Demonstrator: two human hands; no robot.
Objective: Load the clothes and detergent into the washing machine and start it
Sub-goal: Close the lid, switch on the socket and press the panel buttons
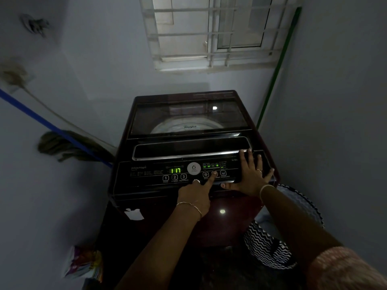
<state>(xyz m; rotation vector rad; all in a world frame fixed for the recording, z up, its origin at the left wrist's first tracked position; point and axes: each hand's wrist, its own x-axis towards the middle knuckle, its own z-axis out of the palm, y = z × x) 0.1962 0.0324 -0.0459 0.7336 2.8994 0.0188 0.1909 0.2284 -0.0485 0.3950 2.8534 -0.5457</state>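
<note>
Head view: washing machine [188, 143] stands below the window [209, 34], lid closed, display [175, 170] reading 117. Left hand [194, 197] presses the control panel [144, 174] with one straight finger [211, 178]; right hand [248, 174] lies flat, fingers spread, on the panel.

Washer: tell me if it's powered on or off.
On. The display glows green, reading 117, and panel indicators are lit.

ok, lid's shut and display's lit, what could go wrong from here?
1. The left hand has a finger on a button right of the dial, not the start button: settings may change, no start.
2. The right hand lies flat beside the water level button: stray press possible.
</note>
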